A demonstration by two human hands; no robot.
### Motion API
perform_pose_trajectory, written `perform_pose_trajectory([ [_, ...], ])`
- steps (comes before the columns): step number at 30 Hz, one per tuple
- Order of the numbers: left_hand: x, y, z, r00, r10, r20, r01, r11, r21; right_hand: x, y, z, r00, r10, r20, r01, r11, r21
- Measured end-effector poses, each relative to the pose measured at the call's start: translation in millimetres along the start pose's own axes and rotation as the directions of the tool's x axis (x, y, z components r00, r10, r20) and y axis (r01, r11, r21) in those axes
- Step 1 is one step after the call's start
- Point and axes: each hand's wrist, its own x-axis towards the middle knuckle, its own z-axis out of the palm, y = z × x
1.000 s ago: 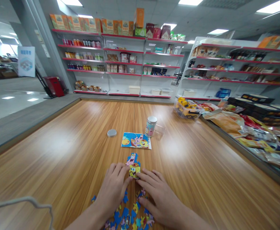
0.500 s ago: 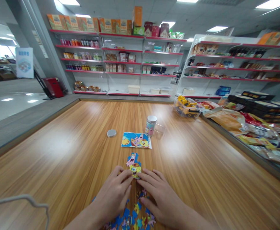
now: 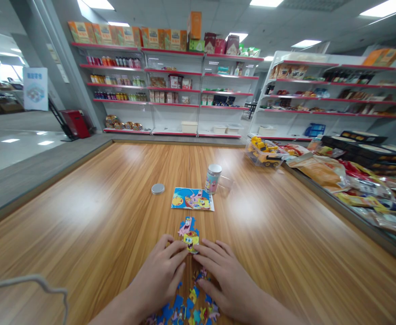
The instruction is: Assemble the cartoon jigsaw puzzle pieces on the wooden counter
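Jigsaw section (image 3: 191,242) showing SpongeBob and Patrick, between two hands on a wooden tabletop (image 3: 117,212)

From the left, a pale cable (image 3: 25,283) curves over the near part of the tabletop. Farther in lies a round silver lid (image 3: 158,188), well apart from the hands. Next, the left hand (image 3: 162,264) has bent fingers, their tips at the section's lower left edge; whether they pinch a piece, I cannot tell. The section lies flat, pink Patrick above yellow SpongeBob. Loose puzzle pieces (image 3: 178,301), many blue, lie scattered below it, between the forearms. Beyond it is a printed picture sheet (image 3: 191,199), with a cartoon-printed canister (image 3: 213,181) at its right end. The right hand (image 3: 223,268) is lightly spread, thumb apart, fingertips against the section's lower right edge, closed around nothing. Farther right come a clear tub (image 3: 255,157) of yellow toy construction vehicles (image 3: 259,143) and heaped snack packets (image 3: 320,172)

The step in hand looks like aligning or pressing pieces at the section's lower edge; the next move seems to call for steady, gentle pressure so the joins stay flat
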Motion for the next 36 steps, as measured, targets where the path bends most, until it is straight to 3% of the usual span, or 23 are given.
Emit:
perform_pose_trajectory([
  [5,-0.3,0.6,-1.9,1.000,0.013,0.010,-0.013,1.000,0.002,0.2,-1.1,-3.1,1.000,-0.010,-0.014,0.009,1.000,-0.004],
  [11,-1.9,-10.0,1.0,0.997,0.019,-0.076,-0.017,0.999,0.037,-0.6,1.4,-3.4,0.999,-0.006,-0.043,0.007,1.000,0.019],
  [18,-8.9,-39.9,8.7,0.959,-0.208,-0.195,0.254,0.932,0.259,-0.7,11.1,2.4,0.997,-0.011,-0.079,0.014,0.999,0.039],
  [24,-2.3,-61.8,10.2,0.864,-0.425,-0.270,0.494,0.818,0.295,4.8,27.1,12.7,0.967,0.067,-0.247,-0.031,0.988,0.150],
  [29,19.3,-78.3,4.8,0.677,-0.681,-0.278,0.728,0.676,0.118,34.1,44.3,18.9,0.917,0.163,-0.363,-0.071,0.964,0.255],
  [33,48.0,-91.5,6.9,0.432,-0.815,-0.387,0.884,0.468,0.001,71.5,50.8,16.3,0.884,0.255,-0.393,-0.170,0.956,0.239],
  [36,71.4,-106.3,7.6,0.275,-0.852,-0.446,0.916,0.373,-0.147,90.7,49.4,13.3,0.882,0.315,-0.351,-0.235,0.939,0.252],
])
